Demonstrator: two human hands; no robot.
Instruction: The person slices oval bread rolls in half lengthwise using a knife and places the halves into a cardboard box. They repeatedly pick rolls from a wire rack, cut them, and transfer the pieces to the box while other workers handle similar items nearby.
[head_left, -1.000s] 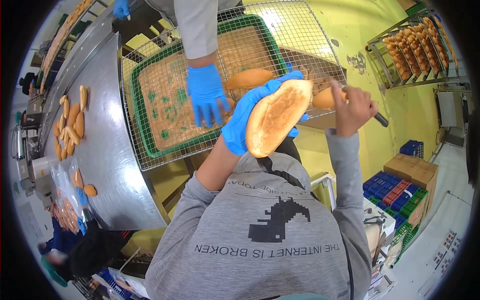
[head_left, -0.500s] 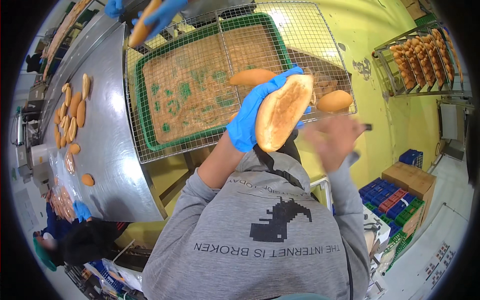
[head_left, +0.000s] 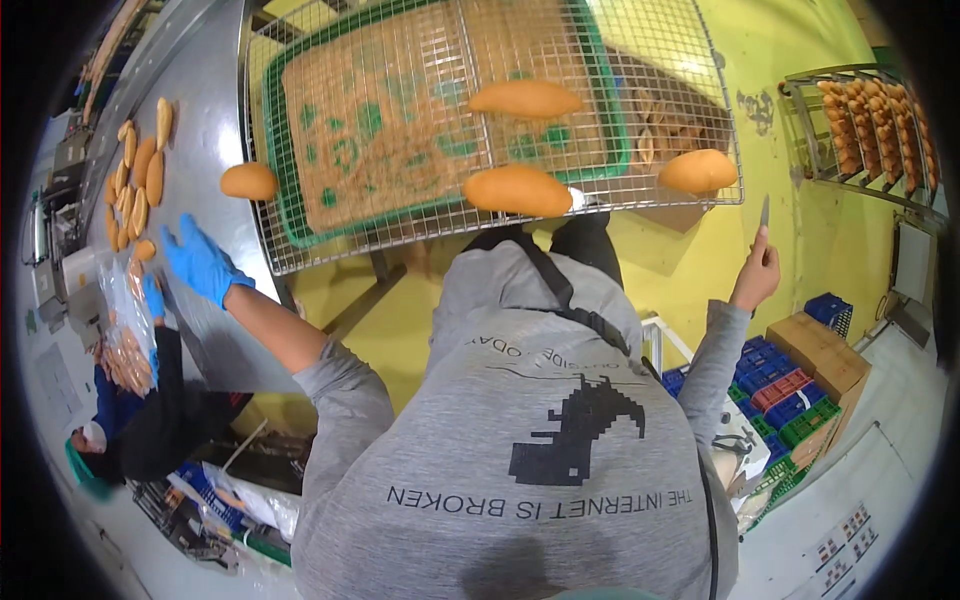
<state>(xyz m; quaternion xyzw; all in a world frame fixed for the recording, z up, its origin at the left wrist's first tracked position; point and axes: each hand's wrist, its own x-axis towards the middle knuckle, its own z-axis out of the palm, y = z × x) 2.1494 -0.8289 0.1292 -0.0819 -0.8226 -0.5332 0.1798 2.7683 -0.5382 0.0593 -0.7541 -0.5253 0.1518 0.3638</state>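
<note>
While the gloved left hand (head_left: 208, 268) hovers at nine o'clock, empty with fingers apart, beside the table's (head_left: 210, 130) pile of rolls (head_left: 146, 163), the right hand (head_left: 757, 278) at three clamps its fingers on a knife (head_left: 764, 214). Three bread rolls (head_left: 517, 190) lie on the wire rack (head_left: 340, 253) between twelve and two; a fourth roll (head_left: 248, 181) overlaps its edge at ten.

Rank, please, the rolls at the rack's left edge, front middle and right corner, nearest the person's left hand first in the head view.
1. Left-edge roll, beyond the left hand.
2. Front-middle roll, farther right.
3. Right-corner roll, farthest right.
</note>
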